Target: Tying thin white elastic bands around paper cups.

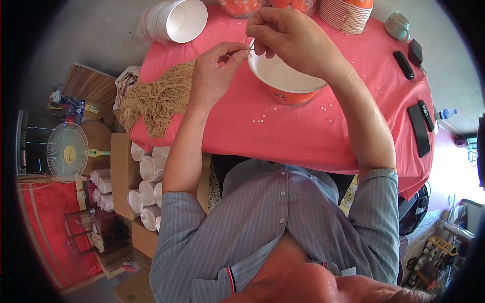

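Note:
Between my two hands is a short bit of thin tan string (250,52). My left hand (214,73) pinches it between thumb and fingertips. From above, my right hand (290,38) also closes thumb and fingers on the string, close to the left fingertips. Under the right hand and wrist stands a large paper bucket (293,97), orange outside and white inside; part of its rim is hidden by that hand. A heap of loose tan strings (159,98) lies on the red tablecloth (227,126), left of my left forearm.
Stacked white paper buckets (187,22) lie on their side at the back left. More orange buckets (348,17) and a mug (397,26) stand at the back. Phones (418,129) lie at the right edge. Small pale beads (259,119) dot the cloth. A carton of white cups (149,192) sits lower left.

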`<state>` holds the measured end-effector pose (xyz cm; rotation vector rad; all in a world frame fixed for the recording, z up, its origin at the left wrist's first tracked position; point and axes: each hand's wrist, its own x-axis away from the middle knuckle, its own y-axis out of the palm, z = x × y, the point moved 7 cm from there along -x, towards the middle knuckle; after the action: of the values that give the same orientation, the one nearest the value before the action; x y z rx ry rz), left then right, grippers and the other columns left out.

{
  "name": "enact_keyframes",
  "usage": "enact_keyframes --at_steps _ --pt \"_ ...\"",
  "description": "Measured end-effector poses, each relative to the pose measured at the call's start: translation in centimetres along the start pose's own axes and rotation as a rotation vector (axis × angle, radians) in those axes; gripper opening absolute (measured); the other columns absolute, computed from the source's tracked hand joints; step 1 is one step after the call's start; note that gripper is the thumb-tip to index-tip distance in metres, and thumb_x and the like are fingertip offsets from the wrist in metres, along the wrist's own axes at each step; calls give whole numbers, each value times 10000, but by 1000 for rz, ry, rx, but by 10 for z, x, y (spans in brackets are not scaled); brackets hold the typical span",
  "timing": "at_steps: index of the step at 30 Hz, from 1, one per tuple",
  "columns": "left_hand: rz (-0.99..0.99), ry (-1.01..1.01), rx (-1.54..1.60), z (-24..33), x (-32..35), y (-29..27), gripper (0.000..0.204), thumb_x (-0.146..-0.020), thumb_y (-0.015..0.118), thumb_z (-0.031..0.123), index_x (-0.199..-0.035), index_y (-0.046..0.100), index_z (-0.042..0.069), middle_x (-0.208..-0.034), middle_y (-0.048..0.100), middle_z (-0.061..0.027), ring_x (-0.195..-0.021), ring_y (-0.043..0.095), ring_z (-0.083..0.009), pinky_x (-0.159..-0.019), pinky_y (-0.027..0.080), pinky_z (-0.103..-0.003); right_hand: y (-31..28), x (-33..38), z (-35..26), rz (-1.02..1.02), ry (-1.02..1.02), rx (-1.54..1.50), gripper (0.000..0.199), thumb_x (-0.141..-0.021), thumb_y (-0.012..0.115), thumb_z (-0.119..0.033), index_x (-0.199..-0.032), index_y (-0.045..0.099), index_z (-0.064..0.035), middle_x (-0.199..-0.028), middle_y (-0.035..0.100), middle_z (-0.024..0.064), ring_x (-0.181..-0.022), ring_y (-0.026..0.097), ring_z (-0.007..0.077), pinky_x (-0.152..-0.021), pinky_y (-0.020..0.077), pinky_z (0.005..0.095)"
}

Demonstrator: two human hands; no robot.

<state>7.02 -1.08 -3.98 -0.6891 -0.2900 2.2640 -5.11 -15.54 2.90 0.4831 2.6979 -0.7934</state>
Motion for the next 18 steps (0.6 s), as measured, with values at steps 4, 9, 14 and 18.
enact_keyframes --at_steps 4,9,14,18 --pt "-24 14 78 -9 -2 -1 214 -1047 781 159 -1189 806 1 -1005 813 -40 -896 702 -81 -818 568 -261 1 -1 0 9 -6 -28 264 -1050 607 -241 -1072 748 -20 -849 806 99 -826 795 231 -818 613 395" --pt "-183 -62 278 -23 -6 4 189 -1061 751 111 -1198 799 -10 -1065 807 -36 -979 717 -86 -889 579 -256 6 -1 4 -7 16 -117 265 -1061 608 -255 -1071 732 -21 -883 811 89 -804 773 196 -801 609 379" --pt "-212 -79 299 -22 -8 3 186 -1066 734 95 -1203 799 -11 -1081 810 -44 -1013 731 -96 -921 593 -265 7 -3 6 -43 19 -229 167 -1040 625 -167 -1056 722 -31 -894 795 57 -771 711 126 -760 585 318" --pt "-236 -70 282 -19 -7 6 187 -1073 722 96 -1202 800 -15 -1103 813 -51 -1030 736 -101 -948 598 -267 10 -4 7 -121 -1 -438 70 -1017 660 -55 -1037 722 -29 -907 756 20 -793 666 70 -723 546 262"
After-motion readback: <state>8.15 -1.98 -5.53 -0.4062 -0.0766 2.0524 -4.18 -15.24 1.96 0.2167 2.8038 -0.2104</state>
